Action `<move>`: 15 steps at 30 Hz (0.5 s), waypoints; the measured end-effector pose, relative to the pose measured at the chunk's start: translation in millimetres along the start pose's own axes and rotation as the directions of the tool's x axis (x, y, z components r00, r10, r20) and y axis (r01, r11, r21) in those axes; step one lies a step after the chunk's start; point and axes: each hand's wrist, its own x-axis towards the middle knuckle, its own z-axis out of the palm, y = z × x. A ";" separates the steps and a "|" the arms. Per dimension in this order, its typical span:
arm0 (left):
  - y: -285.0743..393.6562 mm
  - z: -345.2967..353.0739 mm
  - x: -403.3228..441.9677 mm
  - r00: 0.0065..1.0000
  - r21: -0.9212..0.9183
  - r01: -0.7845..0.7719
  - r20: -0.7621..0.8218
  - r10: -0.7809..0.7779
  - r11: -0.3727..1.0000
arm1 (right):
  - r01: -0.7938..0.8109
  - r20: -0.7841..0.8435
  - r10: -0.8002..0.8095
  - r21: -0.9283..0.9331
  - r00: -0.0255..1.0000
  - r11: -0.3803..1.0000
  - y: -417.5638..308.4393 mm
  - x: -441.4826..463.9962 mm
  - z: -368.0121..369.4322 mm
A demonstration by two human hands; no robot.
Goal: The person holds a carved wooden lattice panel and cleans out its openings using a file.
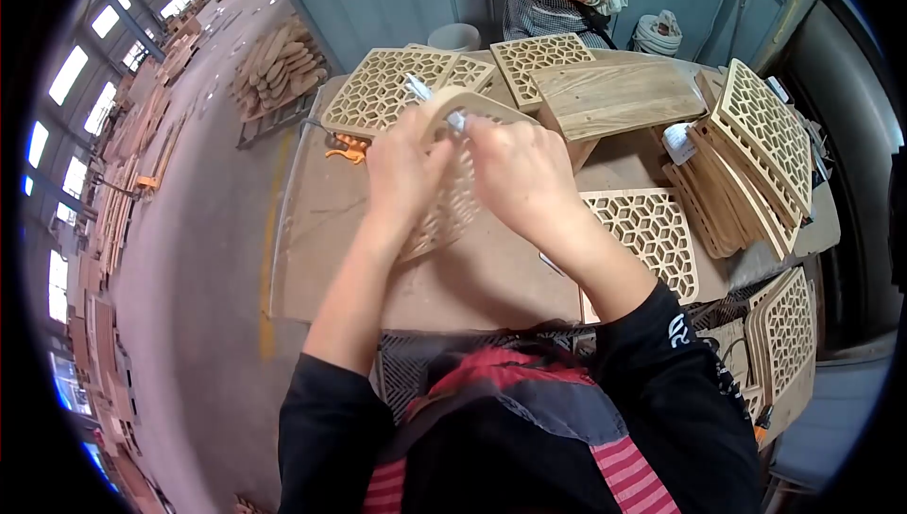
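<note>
The left hand (402,166) grasps a lattice panel (455,204); the right hand (525,166) pinches a white piece (457,122) at its rim, seemingly mid-work; other panels (644,238): cannot tell.

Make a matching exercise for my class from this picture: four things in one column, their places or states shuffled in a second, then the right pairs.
Things
1. Blurred panel
2. Orange object
3. Wooden board
4. Pale bucket

Places or states
A. solid face, no cut-out pattern
B. beyond the table's far edge
C. held up between left hand and right hand
D. on the table's left side

Pairs: 1-C, 2-D, 3-A, 4-B
</note>
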 end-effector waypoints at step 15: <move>2.1 -6.9 7.1 1.000 0.040 -0.007 -0.019 0.007 0.999 | 0.085 -0.030 -0.091 -0.171 0.995 0.982 -4.5 -14.0 -19.6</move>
